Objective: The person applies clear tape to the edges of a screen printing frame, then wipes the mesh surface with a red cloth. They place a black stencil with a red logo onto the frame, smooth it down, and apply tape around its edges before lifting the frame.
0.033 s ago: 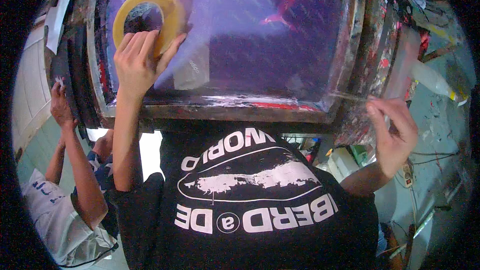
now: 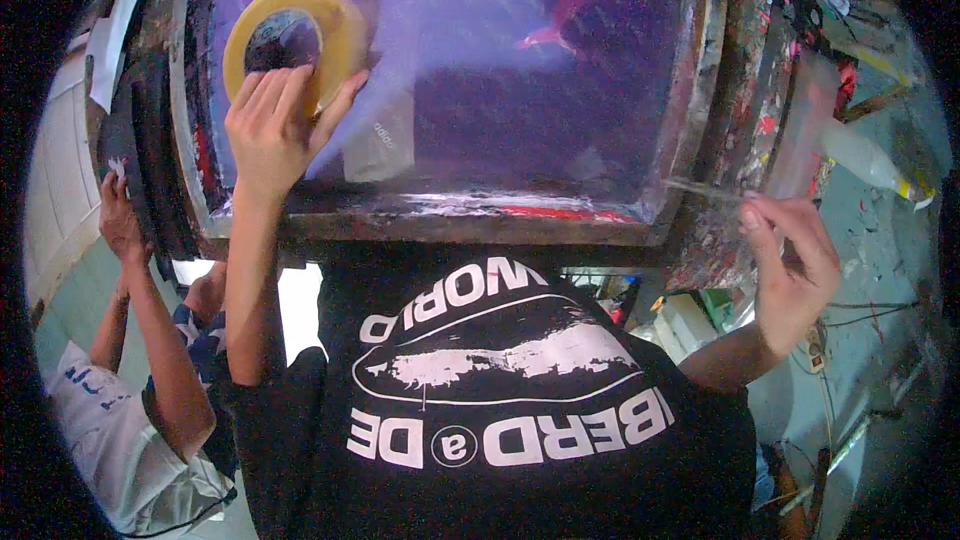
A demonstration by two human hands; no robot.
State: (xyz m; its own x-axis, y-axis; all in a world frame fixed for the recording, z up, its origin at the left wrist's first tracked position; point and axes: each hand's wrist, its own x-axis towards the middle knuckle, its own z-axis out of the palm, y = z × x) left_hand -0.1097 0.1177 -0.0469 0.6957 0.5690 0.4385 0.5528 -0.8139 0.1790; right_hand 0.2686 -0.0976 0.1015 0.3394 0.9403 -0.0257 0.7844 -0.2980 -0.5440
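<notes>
My right hand (image 2: 795, 260) pinches the free end of a clear tape strip (image 2: 705, 190), drawn taut so it lies flat along the frame's edge. Further out, my left hand (image 2: 270, 125) grips the yellow tape roll (image 2: 285, 30) against the purple printing screen (image 2: 480, 70), holding it steady. A co-worker's arm (image 2: 150, 310) reaches up left of my fingers.

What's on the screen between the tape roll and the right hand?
In the head view, purple mesh lies between the tape roll and the right hand, with a pale rectangular patch, a small red mark and the frame's paint-smeared right side.
</notes>
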